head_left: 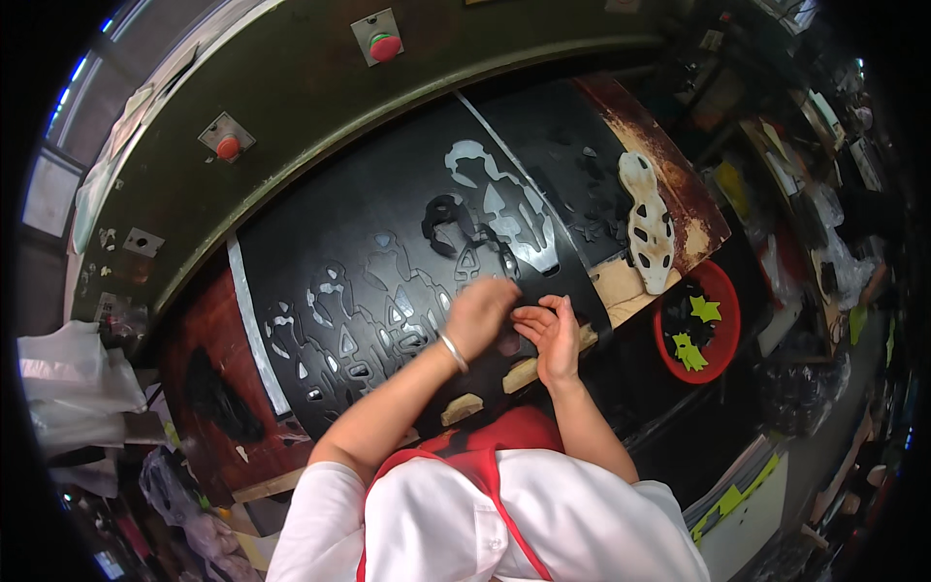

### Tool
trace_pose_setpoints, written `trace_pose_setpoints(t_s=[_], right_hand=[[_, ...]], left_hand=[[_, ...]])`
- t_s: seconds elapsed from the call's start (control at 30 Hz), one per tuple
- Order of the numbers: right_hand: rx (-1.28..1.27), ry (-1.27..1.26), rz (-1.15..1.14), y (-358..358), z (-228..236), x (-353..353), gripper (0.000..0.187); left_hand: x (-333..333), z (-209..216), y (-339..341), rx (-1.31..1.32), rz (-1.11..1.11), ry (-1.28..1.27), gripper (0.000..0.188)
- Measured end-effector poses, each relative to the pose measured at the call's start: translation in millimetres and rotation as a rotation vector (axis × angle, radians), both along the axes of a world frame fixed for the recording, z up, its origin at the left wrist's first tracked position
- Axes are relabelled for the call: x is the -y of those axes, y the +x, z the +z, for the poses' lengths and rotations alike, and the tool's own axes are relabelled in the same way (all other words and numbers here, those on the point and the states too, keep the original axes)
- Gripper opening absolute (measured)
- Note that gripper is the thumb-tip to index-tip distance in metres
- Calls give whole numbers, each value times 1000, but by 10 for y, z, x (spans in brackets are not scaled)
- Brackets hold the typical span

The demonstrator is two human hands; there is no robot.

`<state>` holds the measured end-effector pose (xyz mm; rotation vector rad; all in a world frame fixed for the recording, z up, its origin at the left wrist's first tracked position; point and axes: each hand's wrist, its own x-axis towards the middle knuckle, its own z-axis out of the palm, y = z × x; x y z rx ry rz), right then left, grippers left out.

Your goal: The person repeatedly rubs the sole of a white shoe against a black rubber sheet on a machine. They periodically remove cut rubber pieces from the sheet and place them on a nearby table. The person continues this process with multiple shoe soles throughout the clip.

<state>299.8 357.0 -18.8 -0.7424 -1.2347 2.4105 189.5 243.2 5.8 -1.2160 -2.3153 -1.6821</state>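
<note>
Hands (pixel 519 320) together on black sheet (pixel 388 262), fingers curled pinching its cut edge

Observed, head view. The person wears a white short-sleeved top (pixel 504 524); the sleeves end above the elbows and both forearms are bare. Over the top sits a red apron (pixel 485 446): a bib at the chest, with narrow red straps running up over the white fabric toward the shoulders, one strap crossing the front diagonally. A thin silver-coloured bangle (pixel 452 351) circles the left wrist. Left hand (pixel 480 315) and right hand (pixel 553 335) are bare, no gloves. No rings can be made out; fingers too small to tell further detail. Right wrist bare.
</note>
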Motion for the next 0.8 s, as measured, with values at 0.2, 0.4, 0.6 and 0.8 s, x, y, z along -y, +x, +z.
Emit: trace_pose_setpoints(t_s=[0.2,0.4,0.6,0.8], right_hand=[[56,593,66,83,-113,149,21],[0,786,583,29,57,42,28],[-69,62,1265,-394,8,-120,18],[-172,-111,1228,-416,-40,-48,18]], left_hand=[[484,1717,-1698,355,437,871,26],[1185,2569,-2038,-118,207,317,30],[1047,1153,-369,-494,-12,-180,16],[1140,8,667,-348,-56,-308,39]])
